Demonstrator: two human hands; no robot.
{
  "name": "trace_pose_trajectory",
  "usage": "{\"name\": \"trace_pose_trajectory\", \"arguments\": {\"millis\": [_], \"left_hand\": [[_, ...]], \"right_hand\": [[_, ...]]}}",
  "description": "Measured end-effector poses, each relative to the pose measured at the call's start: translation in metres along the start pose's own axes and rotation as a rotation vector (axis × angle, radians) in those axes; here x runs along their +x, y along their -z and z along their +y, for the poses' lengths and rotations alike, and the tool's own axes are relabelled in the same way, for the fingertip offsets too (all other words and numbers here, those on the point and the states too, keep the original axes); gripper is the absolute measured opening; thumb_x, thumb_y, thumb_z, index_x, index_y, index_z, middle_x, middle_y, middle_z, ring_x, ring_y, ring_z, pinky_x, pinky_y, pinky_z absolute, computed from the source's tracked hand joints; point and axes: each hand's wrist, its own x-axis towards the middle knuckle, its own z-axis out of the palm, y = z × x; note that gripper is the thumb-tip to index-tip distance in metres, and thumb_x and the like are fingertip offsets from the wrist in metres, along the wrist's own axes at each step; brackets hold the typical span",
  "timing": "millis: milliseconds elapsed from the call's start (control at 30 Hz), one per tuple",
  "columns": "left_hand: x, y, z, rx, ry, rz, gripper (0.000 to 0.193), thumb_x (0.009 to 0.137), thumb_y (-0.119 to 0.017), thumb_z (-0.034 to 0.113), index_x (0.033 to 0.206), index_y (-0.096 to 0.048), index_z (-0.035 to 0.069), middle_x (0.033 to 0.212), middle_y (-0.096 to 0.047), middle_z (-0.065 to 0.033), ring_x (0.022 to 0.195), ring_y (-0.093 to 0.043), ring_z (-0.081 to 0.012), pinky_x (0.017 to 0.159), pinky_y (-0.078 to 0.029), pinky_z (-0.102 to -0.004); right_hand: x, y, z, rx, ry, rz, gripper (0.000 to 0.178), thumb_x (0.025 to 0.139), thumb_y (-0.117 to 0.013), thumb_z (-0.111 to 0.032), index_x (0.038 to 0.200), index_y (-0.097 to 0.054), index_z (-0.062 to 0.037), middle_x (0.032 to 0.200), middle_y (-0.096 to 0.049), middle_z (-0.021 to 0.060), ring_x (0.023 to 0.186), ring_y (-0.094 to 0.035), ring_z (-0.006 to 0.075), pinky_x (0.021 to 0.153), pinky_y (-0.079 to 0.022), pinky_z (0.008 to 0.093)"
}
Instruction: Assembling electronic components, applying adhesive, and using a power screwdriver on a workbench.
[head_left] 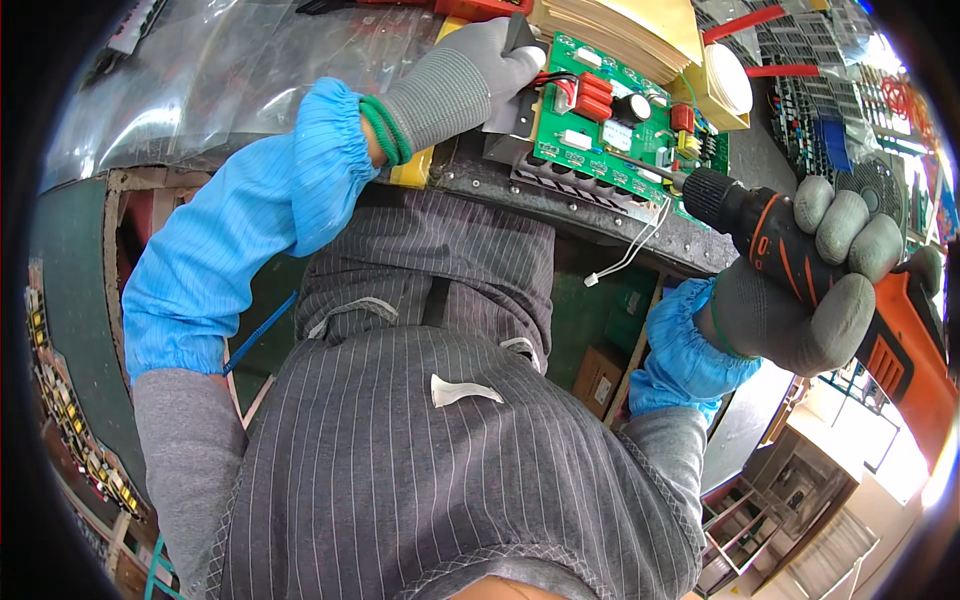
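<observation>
A green circuit board (602, 160) carries red and white components and sits on a dark finned heat sink (570, 186) at the bench edge. My left hand (462, 80), in a grey glove, is closed on a black bracket (522, 36) at the board's left end; some of its fingers are hidden. In my gloved right hand (815, 270) is an orange and black cordless screwdriver (780, 240), its fingers wrapped round the body. The long thin bit (645, 166) points left across the board; its tip lies among the components. A white two-wire lead (632, 248) hangs over the edge.
Behind the board lie a stack of tan sheets (625, 35) and a yellow box with a white roll (728, 85). Clear plastic sheeting (230, 85) covers the bench at left. Racks with several small parts (815, 110) stand at far right. A cardboard box (597, 378) is under the bench.
</observation>
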Motion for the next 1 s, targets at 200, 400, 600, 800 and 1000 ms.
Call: {"name": "trace_pose_trajectory", "arguments": {"millis": [200,400,600,800,1000], "left_hand": [[0.001,-0.005,-0.007,0.029,-0.100,0.049,0.049,0.100,-0.054,0.041,0.120,-0.057,-0.003,0.093,-0.068,-0.0186,0.085,-0.070,-0.0278,0.075,-0.058,-0.0397],[0.005,-0.006,-0.010,0.014,-0.121,0.009,0.047,0.100,-0.054,0.040,0.121,-0.057,-0.002,0.093,-0.068,-0.0183,0.085,-0.071,-0.0282,0.074,-0.058,-0.0403],[0.001,-0.001,-0.005,-0.044,-0.085,-0.036,0.046,0.100,-0.054,0.040,0.119,-0.058,-0.002,0.093,-0.068,-0.0172,0.084,-0.071,-0.0270,0.074,-0.059,-0.0392],[0.002,-0.002,-0.006,-0.011,-0.078,-0.038,0.046,0.100,-0.054,0.040,0.119,-0.059,-0.001,0.094,-0.069,-0.0171,0.085,-0.071,-0.0269,0.075,-0.059,-0.0393],[-0.001,0.000,-0.005,-0.063,-0.098,-0.034,0.046,0.100,-0.055,0.040,0.119,-0.059,-0.001,0.093,-0.069,-0.0177,0.086,-0.071,-0.0283,0.076,-0.058,-0.0400]], "right_hand": [[-0.004,0.004,0.008,0.012,0.032,-0.072,0.070,0.089,-0.068,-0.015,0.149,-0.033,-0.0111,0.093,-0.048,0.0027,0.072,-0.049,0.0175,0.063,-0.042,0.0378],[-0.002,0.005,0.007,0.025,-0.003,-0.079,0.047,0.087,-0.069,-0.015,0.126,-0.043,-0.0100,0.090,-0.046,0.0027,0.070,-0.048,0.0173,0.063,-0.042,0.0365],[-0.004,0.006,0.013,0.018,0.026,-0.078,0.045,0.088,-0.069,-0.015,0.123,-0.042,-0.0105,0.088,-0.046,0.0027,0.069,-0.048,0.0168,0.061,-0.042,0.0363],[0.001,0.006,0.009,-0.024,0.051,-0.139,0.051,0.089,-0.066,-0.013,0.133,-0.040,-0.0119,0.088,-0.045,0.0027,0.069,-0.047,0.0161,0.060,-0.041,0.0349],[-0.001,0.008,0.002,-0.011,0.045,-0.140,0.060,0.090,-0.064,-0.011,0.143,-0.036,-0.0140,0.087,-0.044,0.0016,0.069,-0.045,0.0153,0.061,-0.040,0.0337]]}}
